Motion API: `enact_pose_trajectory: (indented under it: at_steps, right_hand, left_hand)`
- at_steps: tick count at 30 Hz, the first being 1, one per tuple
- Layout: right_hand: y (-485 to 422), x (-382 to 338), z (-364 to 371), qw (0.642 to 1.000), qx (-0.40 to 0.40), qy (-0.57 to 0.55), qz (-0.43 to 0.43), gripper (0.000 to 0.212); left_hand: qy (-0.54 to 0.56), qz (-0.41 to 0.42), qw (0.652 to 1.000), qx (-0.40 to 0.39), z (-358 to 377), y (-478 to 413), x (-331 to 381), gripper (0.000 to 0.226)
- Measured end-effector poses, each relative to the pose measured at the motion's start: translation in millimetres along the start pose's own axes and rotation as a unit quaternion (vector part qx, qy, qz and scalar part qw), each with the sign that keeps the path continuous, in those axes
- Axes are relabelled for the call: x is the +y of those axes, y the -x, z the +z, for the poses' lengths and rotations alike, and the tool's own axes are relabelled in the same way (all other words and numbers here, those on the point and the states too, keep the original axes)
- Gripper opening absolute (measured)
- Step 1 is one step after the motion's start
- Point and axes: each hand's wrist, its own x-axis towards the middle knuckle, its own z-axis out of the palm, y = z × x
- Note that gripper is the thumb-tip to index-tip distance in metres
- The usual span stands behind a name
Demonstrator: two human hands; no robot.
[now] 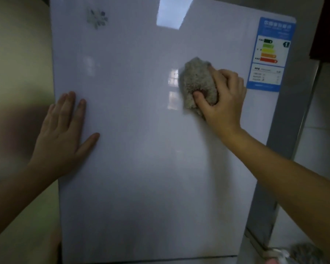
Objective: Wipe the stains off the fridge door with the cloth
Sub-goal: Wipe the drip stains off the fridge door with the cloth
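Two bare forearms reach up from the bottom edge toward one white fridge door (141, 168). The left hand (65, 134) lies flat near the door's left edge, fingers spread and empty — likely to steady the door. The right hand (223, 96) is clamped around one bunched grey cloth (196, 82), pressing it against the upper right of the door, just beside one blue energy label (271, 54). One faint smudgy mark (97, 17) sits at upper left, well apart from the cloth.

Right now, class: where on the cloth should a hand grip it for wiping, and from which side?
Grip the bunched cloth on its outward-facing back, coming from the right, as the right hand does. It lies pressed against the upright fridge door, so only the back and edges are free; fingers wrap its edge.
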Motion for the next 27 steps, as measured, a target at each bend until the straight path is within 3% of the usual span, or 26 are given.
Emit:
enact_pose_trajectory:
  at_steps: [5,9,13,16,23,27]
  right_hand:
    - [113.3,4.0,5.6,0.992,-0.065,0.017,-0.104,0.066]
    - [271.0,5.0,-5.8,0.937,-0.217,0.002,-0.275,0.054]
    - [320.6,2.5,-10.6,0.922,-0.274,-0.022,-0.274,0.047]
    - [274.0,-9.9,-4.7,0.933,-0.252,-0.026,-0.255,0.048]
    - [81.4,-83.0,41.1,0.983,-0.092,-0.025,-0.156,0.061]
    - [95.7,-107.8,63.5,0.992,-0.055,-0.035,-0.11,0.064]
  left_hand:
    - [0.001,-0.002,1.0,-0.012,0.3,0.9,0.9,0.084]
    - [-0.003,0.007,1.0,-0.025,-6.4,1.7,-3.8,0.084]
    - [-0.008,0.011,0.999,-0.029,-16.6,4.5,-3.0,0.081]
    - [-0.009,-0.005,0.999,-0.036,-19.4,22.1,10.3,0.076]
    - [-0.024,0.021,0.998,-0.049,-11.6,87.2,22.0,0.07]
    - [-0.021,0.019,0.997,-0.066,-6.6,117.7,17.5,0.071]
